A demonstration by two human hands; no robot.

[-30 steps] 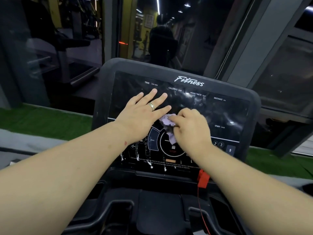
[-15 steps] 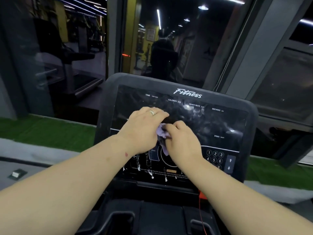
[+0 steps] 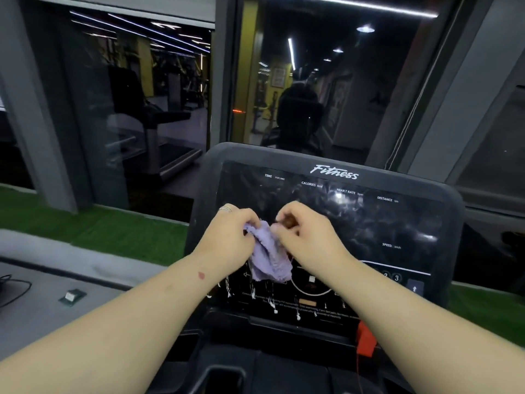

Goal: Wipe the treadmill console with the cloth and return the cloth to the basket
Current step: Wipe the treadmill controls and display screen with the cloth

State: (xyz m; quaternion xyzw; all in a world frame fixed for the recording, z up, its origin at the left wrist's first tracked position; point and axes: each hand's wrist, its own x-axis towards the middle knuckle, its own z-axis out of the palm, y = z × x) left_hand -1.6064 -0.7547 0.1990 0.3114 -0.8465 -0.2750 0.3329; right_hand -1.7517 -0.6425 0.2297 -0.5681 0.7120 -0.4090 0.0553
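Observation:
The black treadmill console (image 3: 369, 223) fills the middle of the head view, its glossy screen smeared, with white drips along the lower edge. A small lilac cloth (image 3: 270, 257) hangs in front of the console's left-centre. My left hand (image 3: 227, 237), with a ring on one finger, pinches the cloth's upper left part. My right hand (image 3: 309, 237) pinches its upper right part. Both hands sit just in front of the screen, with the cloth drooping between them. No basket is in view.
A red safety clip (image 3: 365, 341) with a cord hangs at the console's lower right. Dark cup holders (image 3: 218, 376) lie below the console. Green turf (image 3: 113, 231) and a grey ledge (image 3: 56, 280) run behind, before dark glass windows.
My left hand, flat on the screen a second ago, has curled and taken hold of the cloth. Both hands have lifted the cloth off the screen and spread it between them.

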